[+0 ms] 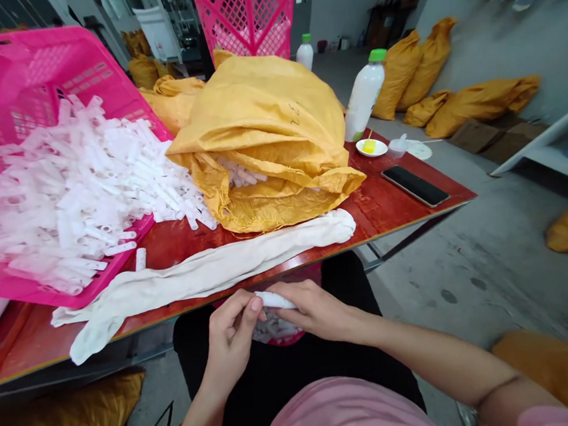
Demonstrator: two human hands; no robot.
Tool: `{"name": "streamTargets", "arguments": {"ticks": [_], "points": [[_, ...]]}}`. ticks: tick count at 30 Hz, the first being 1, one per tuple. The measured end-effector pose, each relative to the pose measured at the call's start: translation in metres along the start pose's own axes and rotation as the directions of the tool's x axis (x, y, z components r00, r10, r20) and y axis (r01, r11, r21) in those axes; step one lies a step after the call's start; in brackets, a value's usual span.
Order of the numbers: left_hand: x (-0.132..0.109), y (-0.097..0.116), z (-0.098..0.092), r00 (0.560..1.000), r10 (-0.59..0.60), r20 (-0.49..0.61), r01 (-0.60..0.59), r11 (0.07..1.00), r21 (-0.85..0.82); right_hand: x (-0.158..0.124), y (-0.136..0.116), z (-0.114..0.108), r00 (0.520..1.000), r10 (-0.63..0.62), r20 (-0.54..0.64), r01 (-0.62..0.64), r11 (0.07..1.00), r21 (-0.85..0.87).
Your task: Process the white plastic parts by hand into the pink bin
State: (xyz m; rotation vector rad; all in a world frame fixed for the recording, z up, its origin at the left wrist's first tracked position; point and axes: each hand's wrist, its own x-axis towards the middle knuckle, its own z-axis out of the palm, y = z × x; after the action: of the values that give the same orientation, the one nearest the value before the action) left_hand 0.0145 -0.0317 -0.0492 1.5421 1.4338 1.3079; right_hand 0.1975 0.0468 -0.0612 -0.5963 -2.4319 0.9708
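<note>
Above my lap, just off the table's front edge, my left hand pinches one end of a white plastic tube. My right hand is closed around the tube's other end, so the tube lies crosswise between them. Partly hidden below both hands is a pink container with white pieces in it. A tipped pink basket at the left spills a large heap of white tubes onto the table. One loose tube lies by the basket's rim.
On the red table sit a yellow sack with tubes in its mouth, a rolled white cloth, a phone, a bottle and a small dish. More yellow sacks lie on the floor.
</note>
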Motion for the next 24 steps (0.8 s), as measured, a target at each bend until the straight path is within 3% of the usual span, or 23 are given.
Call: {"name": "streamTargets", "arguments": {"ticks": [3, 7, 10, 13, 15, 17, 21, 24], "points": [[0.002, -0.007, 0.002, 0.998, 0.053, 0.034, -0.053, 0.999, -0.009, 0.001, -0.002, 0.0, 0.99, 0.089, 0.111, -0.115, 0.959, 0.258], [0.009, -0.011, 0.002, 0.998, -0.044, 0.047, 0.042, 0.999, 0.03, 0.001, 0.0, 0.008, 0.969, 0.243, 0.05, -0.248, 0.944, 0.218], [0.016, -0.007, -0.009, 0.977, -0.116, 0.181, 0.112, 0.993, 0.033, 0.001, 0.002, 0.008, 0.957, 0.289, 0.032, -0.281, 0.889, 0.363], [0.022, -0.001, -0.023, 0.957, -0.052, 0.287, 0.032, 0.997, 0.076, 0.002, 0.005, 0.003, 0.926, 0.259, 0.276, -0.378, 0.608, 0.698], [0.023, 0.001, -0.029, 0.949, 0.032, 0.313, -0.076, 0.989, 0.129, 0.002, 0.006, -0.001, 0.901, 0.197, 0.387, -0.433, 0.45, 0.781], [0.023, 0.002, -0.03, 0.94, 0.075, 0.334, -0.132, 0.98, 0.15, 0.002, 0.006, -0.005, 0.918, 0.187, 0.349, -0.395, 0.493, 0.775], [0.015, 0.003, -0.026, 0.937, 0.024, 0.349, -0.081, 0.986, 0.148, 0.002, 0.002, -0.014, 0.971, 0.132, 0.199, -0.225, 0.789, 0.572], [0.009, 0.005, -0.023, 0.931, -0.003, 0.364, -0.047, 0.991, 0.127, 0.003, -0.003, -0.021, 0.968, 0.108, 0.227, -0.204, 0.866, 0.457]]}}
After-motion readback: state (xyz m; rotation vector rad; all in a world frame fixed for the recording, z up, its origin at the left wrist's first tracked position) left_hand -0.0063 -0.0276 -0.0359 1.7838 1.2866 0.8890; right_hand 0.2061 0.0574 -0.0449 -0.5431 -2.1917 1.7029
